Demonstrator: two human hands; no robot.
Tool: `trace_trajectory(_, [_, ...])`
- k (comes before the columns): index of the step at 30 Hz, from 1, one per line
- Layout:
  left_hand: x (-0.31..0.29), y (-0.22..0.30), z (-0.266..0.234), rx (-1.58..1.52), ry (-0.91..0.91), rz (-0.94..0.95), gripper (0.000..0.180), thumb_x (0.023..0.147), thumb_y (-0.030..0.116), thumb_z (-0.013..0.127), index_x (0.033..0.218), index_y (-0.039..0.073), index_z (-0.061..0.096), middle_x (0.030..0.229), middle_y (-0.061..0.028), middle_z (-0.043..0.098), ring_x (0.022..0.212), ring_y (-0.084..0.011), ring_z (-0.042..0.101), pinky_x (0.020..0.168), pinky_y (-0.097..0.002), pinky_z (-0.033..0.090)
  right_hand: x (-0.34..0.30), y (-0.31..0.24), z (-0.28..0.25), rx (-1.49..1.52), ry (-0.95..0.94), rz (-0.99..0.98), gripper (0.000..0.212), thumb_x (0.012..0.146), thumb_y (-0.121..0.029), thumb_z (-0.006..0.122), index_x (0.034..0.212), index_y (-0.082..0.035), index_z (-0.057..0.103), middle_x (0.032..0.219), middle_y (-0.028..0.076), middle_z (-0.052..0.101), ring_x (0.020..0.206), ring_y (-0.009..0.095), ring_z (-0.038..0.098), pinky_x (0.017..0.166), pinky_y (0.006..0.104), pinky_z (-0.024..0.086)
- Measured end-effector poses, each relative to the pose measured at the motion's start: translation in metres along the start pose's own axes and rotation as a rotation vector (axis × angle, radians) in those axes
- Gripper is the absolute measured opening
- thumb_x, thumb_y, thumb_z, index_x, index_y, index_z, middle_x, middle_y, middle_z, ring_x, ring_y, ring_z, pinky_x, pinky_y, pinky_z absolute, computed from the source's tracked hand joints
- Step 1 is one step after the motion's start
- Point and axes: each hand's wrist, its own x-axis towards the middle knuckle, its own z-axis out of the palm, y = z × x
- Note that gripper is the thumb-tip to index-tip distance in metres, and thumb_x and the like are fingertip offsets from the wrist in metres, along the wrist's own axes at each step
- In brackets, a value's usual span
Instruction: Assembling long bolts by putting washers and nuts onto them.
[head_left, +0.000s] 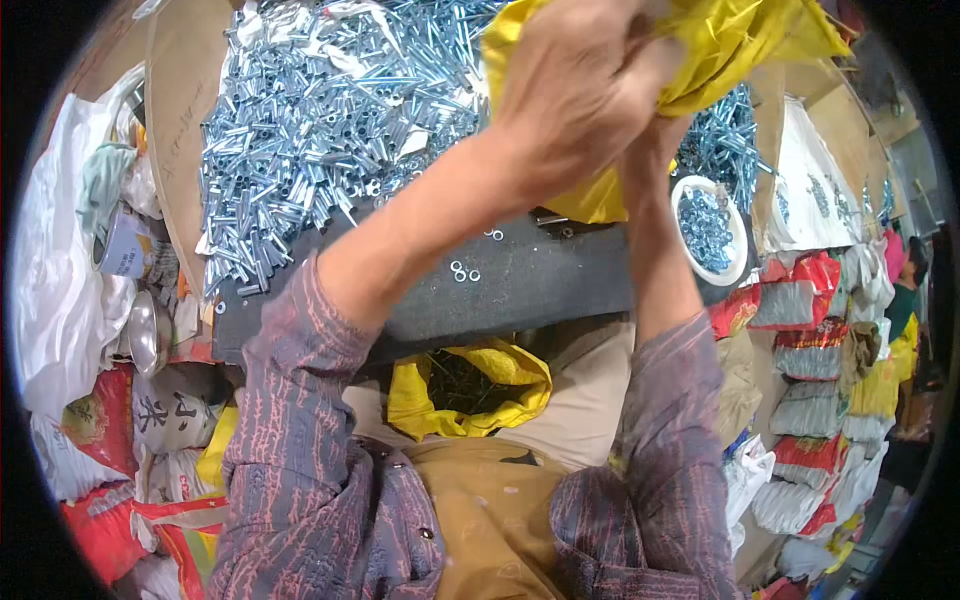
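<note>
Both hands meet at the top of the view, up at a yellow sack (740, 60), which hangs in front of the heaped metal parts; its upper part is cut off by the picture's top edge, and its lower end shows beneath the wrists. The left hand (570, 95), back toward the camera, is curled closed on the bunched yellow material, its fingertips blurred and partly out of sight. The right hand (655, 82) is largely masked by the left and smeared by motion, so I cannot tell how far its fingers are bent or what exactly they grip; it lies against the same sack. Behind the forearms spreads a pile of short silvery metal sleeves (290, 150), with longer bolts (415, 40) toward the top edge; the arms and sack hide where this pile ends on the right. Loose metal rings (465, 272) lie on a dark cloth (500, 285), too small to tell whether they are washers or nuts. To the right, a white bowl (740, 245) holds small shiny pieces, indistinct from here, next to a further metal heap (725, 145) half covered by the sack. Between the thighs sits a second yellow sack (405, 405), mouth open, its dark contents hard to make out. Crowded packages (805, 350) at the right bend toward the fisheye rim.
</note>
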Motion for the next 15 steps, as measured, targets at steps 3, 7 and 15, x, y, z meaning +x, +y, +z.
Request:
trace_trajectory(3, [-0.055, 0.006, 0.001, -0.221, -0.079, -0.565, 0.052, 0.080, 0.026, 0.072, 0.117, -0.004, 0.052, 0.113, -0.0187, 0.055, 0.105, -0.0238, 0.056, 0.089, -0.0329, 0.046, 0.040, 0.001, -0.015, -0.135, 0.024, -0.098, 0.023, 0.083, -0.007, 0.068, 0.104, 0.001, 0.063, 0.101, 0.006, 0.067, 0.090, 0.017, 0.061, 0.083, 0.0311, 0.049])
trace_trajectory(7, [-0.145, -0.003, 0.047, -0.051, -0.337, -0.830, 0.077, 0.072, 0.033, 0.078, 0.128, -0.005, 0.041, 0.116, -0.0199, 0.047, 0.093, -0.0285, 0.058, 0.086, -0.0383, 0.049, 0.055, -0.061, 0.041, -0.024, -0.011, -0.226, 0.025, 0.082, -0.008, 0.069, 0.105, 0.000, 0.063, 0.104, 0.006, 0.065, 0.097, 0.019, 0.059, 0.085, 0.0337, 0.048])
trace_trajectory(15, [-0.119, -0.049, 0.105, -1.489, -0.091, -1.472, 0.049, 0.087, 0.026, 0.067, 0.121, -0.002, 0.045, 0.097, -0.0173, 0.062, 0.079, -0.0281, 0.066, 0.077, -0.0429, 0.058, 0.039, -0.071, 0.044, -0.159, 0.029, -0.321, 0.028, 0.084, -0.012, 0.067, 0.109, 0.000, 0.061, 0.104, 0.007, 0.064, 0.094, 0.019, 0.058, 0.083, 0.0333, 0.047])
